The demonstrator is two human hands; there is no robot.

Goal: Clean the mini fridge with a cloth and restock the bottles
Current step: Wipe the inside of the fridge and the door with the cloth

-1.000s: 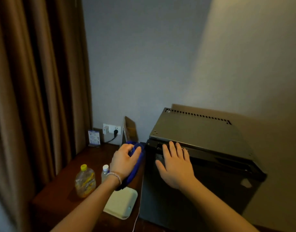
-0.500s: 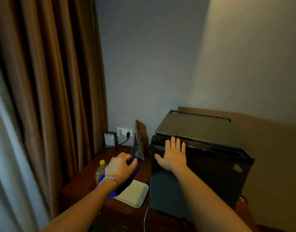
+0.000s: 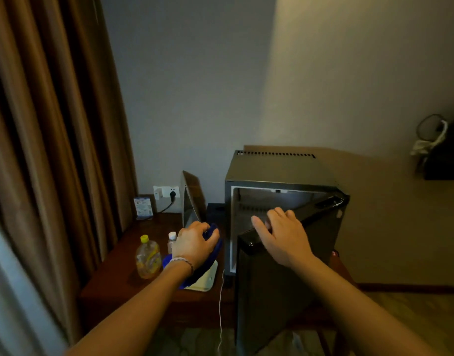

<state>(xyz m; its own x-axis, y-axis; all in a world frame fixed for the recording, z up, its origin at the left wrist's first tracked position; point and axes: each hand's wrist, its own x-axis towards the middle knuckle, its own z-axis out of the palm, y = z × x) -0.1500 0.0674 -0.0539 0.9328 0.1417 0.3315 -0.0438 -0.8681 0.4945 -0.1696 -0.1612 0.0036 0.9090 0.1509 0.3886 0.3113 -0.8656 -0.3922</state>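
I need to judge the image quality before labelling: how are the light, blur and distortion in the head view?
Head view: the room is dim; a warm patch lights the right wall, and a lamp glows inside the open black mini fridge. The brown curtain at the left edge is smeared and bowed by the wide lens. The blue cloth under the left hand stays readable.

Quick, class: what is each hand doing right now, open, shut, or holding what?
Left hand: grips the blue cloth.
Right hand: fingers curled over the top edge of the fridge door, holding it.
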